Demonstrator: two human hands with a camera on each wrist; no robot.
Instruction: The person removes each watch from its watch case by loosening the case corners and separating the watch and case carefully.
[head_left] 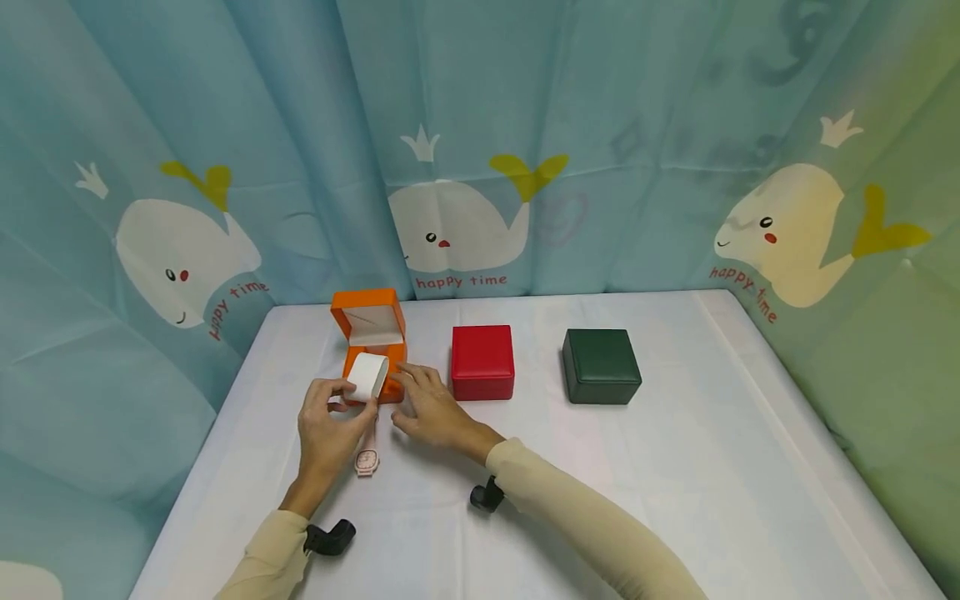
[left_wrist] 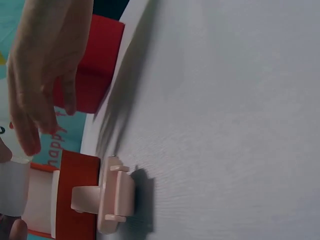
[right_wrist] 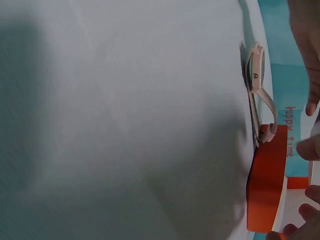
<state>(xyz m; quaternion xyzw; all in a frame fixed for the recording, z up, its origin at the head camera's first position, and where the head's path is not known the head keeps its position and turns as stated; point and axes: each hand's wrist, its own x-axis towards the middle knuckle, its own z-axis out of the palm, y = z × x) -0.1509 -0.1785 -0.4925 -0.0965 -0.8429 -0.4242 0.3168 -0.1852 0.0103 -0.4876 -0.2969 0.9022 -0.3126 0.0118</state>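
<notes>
My left hand (head_left: pixel 326 429) pinches a white watch cushion (head_left: pixel 367 377) between thumb and fingers, over the front of an orange watch box (head_left: pixel 397 387). The box's lid stands raised, showing a pale lining. My right hand (head_left: pixel 435 410) is at the box's right side, fingers loosely bent and fingertips close to its edge, holding nothing. A pink wristwatch (head_left: pixel 367 462) lies on the table in front of the box, its strap (left_wrist: pixel 86 199) reaching back towards the box front. The left wrist view shows the cushion (left_wrist: pixel 13 187) from the side.
A closed red box (head_left: pixel 482 363) stands just right of my right hand, and a closed dark green box (head_left: pixel 602 367) farther right. All are on a white-covered table (head_left: pixel 675 500). Behind hangs a blue curtain (head_left: pixel 637 125) with whale prints.
</notes>
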